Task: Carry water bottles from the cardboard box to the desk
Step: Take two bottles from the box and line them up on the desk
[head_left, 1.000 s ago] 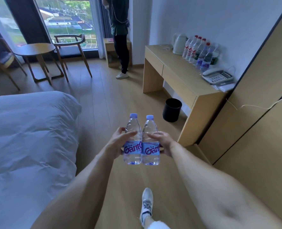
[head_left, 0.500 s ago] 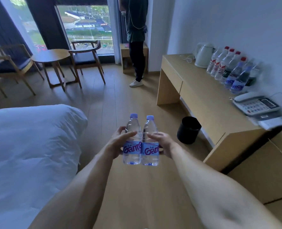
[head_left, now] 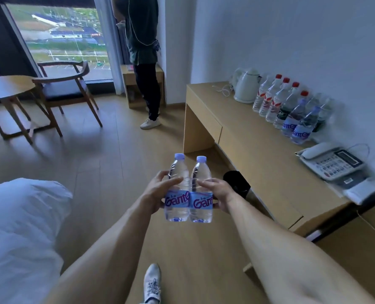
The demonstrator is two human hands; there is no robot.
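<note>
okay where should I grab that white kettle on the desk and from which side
Take the kettle by its handle, which seems to loop off the left side of the body, away from the row of bottles. Come from that open left side; the bottles crowd its right and the wall sits behind it.

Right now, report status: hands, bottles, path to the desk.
Left hand grips left bottle, right hand grips right bottle, both upright, side by side. Desk ahead right, bottles not yet down. Black bin under the desk edge.

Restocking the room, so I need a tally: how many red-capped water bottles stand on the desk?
4, in a row against the wall on the desk, right of the kettle. Others may be hidden behind.
</note>
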